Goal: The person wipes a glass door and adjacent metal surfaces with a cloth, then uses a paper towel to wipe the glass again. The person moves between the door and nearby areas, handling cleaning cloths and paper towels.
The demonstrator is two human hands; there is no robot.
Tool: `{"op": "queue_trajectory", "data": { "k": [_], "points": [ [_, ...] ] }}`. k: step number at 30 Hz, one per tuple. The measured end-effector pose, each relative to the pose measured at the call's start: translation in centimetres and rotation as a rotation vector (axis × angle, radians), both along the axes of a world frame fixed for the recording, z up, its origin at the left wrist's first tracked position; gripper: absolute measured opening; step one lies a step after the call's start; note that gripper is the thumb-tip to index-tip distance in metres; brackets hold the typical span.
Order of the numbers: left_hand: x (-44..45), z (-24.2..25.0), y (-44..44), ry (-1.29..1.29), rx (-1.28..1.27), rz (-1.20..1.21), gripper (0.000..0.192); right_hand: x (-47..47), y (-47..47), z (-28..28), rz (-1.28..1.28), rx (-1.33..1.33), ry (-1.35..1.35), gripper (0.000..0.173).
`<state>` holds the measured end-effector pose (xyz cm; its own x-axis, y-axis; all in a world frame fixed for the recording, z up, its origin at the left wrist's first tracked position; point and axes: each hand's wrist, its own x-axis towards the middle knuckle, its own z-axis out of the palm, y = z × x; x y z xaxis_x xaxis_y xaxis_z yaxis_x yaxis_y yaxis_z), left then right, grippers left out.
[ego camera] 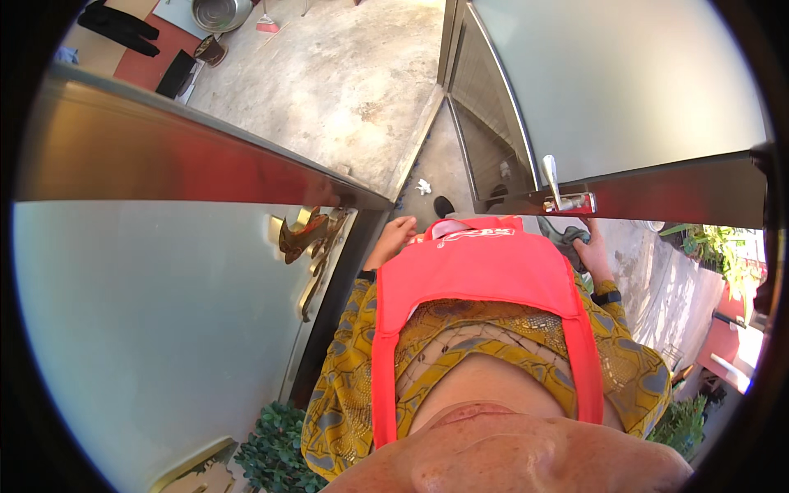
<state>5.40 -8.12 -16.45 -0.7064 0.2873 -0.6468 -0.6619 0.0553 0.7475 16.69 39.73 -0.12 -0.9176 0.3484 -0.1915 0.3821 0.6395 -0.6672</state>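
My right hand (593,251) grips a bunched dark grey-green cloth (572,239), just below the right door leaf (653,191). A metal lever handle (555,188) sticks out from that leaf above the hand. My left hand (393,240) hangs at the left side of the red apron (474,265), its fingers loosely curled and partly turned away. No object shows in it. The left door leaf (154,265), with frosted glass and an ornate brass-coloured handle (308,237), stands close beside that hand. One dark shoe (442,206) shows beyond the apron.
A crumpled white scrap (423,187) lies on the floor by the door sill (419,148). Beyond the doorway are a red broom (267,24), a metal basin (220,13) and a plant pot (211,50). Leafy plants stand at lower left (277,444) and at right (709,249).
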Motion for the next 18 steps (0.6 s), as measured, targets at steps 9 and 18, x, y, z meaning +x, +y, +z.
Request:
{"op": "queue_trajectory", "data": {
  "k": [9,18],
  "points": [
    [-11.2,-1.1,5.3,-0.004,-0.046,-0.116,0.040,-2.2,3.3,-8.7,-0.354,-0.237,-0.021,0.069],
    [-30.3,-4.7,7.6,-0.003,-0.112,0.082,0.049,-4.4,10.2,-14.8,-0.724,-0.208,0.015,0.067]
  ]
}}
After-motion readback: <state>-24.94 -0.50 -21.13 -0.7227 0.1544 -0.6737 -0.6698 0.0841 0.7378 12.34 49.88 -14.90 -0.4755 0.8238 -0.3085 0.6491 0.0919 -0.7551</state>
